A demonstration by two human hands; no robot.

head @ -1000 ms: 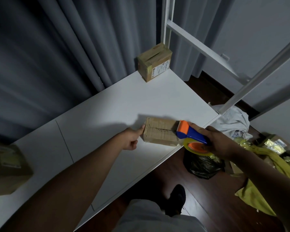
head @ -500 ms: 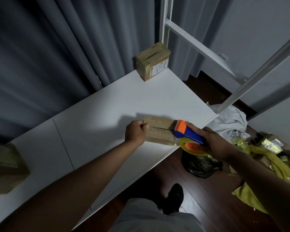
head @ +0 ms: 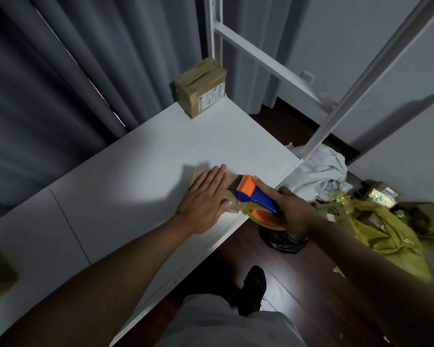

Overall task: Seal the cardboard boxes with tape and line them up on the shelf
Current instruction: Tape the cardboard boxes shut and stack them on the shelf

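Keep left hand (head: pixel 206 196) flat, fingers straight, pinning box (head: pixel 232 190); right hand (head: pixel 290 209), wrapped round tape dispenser (head: pixel 254 196), should pull straight along seam.

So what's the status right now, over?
Left hand flat on box. Right hand grips tape gun at its end. Nothing in the way.

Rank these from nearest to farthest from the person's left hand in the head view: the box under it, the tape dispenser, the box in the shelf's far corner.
1. The box lies directly under the flat left hand, touching it.
2. The tape dispenser sits just right of that hand, at the box's right end, gripped by the right hand.
3. The corner box stands far back on the shelf.
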